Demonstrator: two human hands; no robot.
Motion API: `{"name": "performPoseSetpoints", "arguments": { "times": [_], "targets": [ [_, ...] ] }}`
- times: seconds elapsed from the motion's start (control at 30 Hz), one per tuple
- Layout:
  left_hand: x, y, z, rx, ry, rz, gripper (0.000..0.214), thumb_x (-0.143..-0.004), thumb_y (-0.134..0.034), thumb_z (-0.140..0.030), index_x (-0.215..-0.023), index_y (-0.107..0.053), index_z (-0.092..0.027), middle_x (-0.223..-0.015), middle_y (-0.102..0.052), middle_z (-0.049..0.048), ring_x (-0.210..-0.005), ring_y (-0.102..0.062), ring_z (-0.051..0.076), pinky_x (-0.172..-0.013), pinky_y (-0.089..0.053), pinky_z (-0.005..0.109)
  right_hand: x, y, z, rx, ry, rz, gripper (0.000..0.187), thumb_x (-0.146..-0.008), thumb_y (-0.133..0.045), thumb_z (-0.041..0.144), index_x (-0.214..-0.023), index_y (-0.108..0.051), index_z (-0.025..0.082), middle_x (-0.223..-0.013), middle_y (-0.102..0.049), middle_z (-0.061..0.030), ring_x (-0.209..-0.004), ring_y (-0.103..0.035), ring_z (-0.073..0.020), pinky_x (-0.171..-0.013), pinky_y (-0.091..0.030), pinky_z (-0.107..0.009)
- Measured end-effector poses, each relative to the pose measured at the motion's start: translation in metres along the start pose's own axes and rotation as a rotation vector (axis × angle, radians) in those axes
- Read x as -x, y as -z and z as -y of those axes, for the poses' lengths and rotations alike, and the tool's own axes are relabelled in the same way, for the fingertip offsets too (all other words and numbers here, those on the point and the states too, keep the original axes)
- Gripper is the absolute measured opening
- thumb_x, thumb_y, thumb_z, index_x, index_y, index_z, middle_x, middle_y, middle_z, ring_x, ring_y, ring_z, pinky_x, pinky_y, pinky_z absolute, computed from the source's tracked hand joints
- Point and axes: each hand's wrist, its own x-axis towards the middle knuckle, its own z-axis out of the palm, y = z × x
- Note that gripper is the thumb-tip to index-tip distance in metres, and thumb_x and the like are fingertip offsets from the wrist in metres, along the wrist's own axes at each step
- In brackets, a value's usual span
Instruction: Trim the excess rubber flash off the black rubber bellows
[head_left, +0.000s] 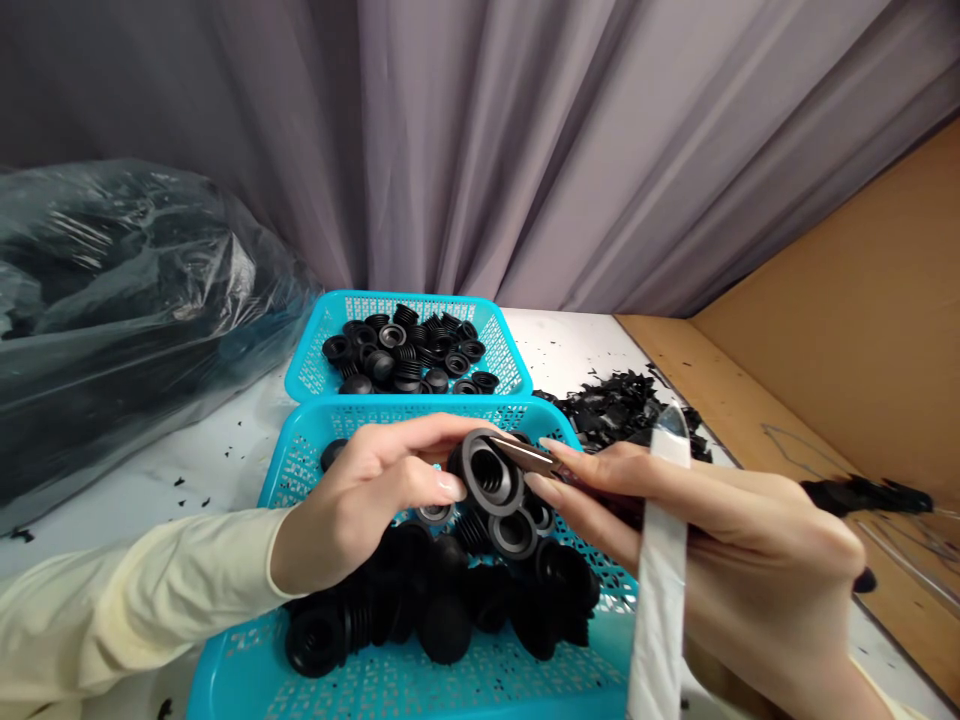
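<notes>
Above the near basket (pixel 225 670), the blade (pixel 525 456) overlaps the black part's (pixel 493 478) rim.

the right hand (pixel 739 520) partly hides the metal tool (pixel 527 456).

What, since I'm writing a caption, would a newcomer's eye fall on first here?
Probably the middle: the left hand holds a black ringed part while the right hand holds a thin metal blade at its rim. Below is the near turquoise basket, behind it the far turquoise basket, both holding black parts. A heap of black scraps lies to their right.
</notes>
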Motion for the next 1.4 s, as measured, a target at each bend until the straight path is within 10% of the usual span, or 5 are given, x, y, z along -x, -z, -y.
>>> {"name": "performPoseSetpoints", "arguments": {
  "times": [0.83, 1.4],
  "targets": [
    [-0.003, -0.0007, -0.0011, 0.016, -0.087, 0.132, 0.042, -0.084, -0.043, -0.011, -0.113, -0.07, -0.027, -0.112, -0.071, -0.0068, -0.11, -0.058, 0.016, -0.095, -0.04, 0.021, 0.0045, -0.0039, -0.0022, -0.023, 0.052, -0.033, 0.01, -0.079, -0.073, 0.021, -0.085, -0.067, 0.027, -0.059, -0.07, 0.0053, -0.042, -0.062, -0.0121, -0.041, -0.054, -0.023],
    [-0.0032, -0.0056, -0.0034, 0.251, 0.047, 0.133, 0.038, -0.08, -0.05, -0.018, -0.11, -0.072, -0.015, -0.082, -0.071, 0.004, -0.069, -0.058, 0.014, -0.068, -0.047, 0.021, 0.0038, -0.0036, 0.0003, 0.061, 0.061, -0.014, 0.005, -0.084, -0.068, 0.022, -0.083, -0.064, 0.026, -0.055, -0.065, 0.0062, -0.037, -0.056, -0.0093, -0.038, -0.05, -0.022]
  ]
}}
